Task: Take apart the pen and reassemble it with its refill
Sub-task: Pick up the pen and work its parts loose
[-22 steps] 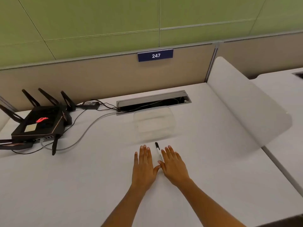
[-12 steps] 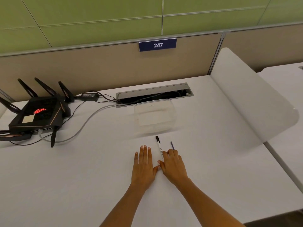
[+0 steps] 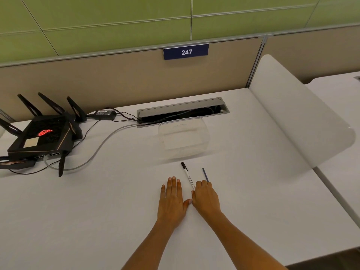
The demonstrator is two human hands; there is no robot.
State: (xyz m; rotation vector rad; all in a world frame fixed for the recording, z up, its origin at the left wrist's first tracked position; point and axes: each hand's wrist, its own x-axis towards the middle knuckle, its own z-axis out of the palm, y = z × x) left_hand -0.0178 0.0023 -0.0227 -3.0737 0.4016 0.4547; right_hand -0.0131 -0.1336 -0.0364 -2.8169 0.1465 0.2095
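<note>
While both hands rest on the white table (image 3: 97,221), pen parts lie just beyond them.
Left hand (image 3: 172,199) flat, fingers together; right hand (image 3: 206,197) curled, holding nothing visible. Pen (image 3: 188,175) beside right index finger; blue refill (image 3: 205,174) at right fingertips.

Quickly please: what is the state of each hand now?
Left hand: open, flat on the desk, holding nothing.
Right hand: fingers curled over the near ends of the pen and refill; grip cannot be told.
</note>
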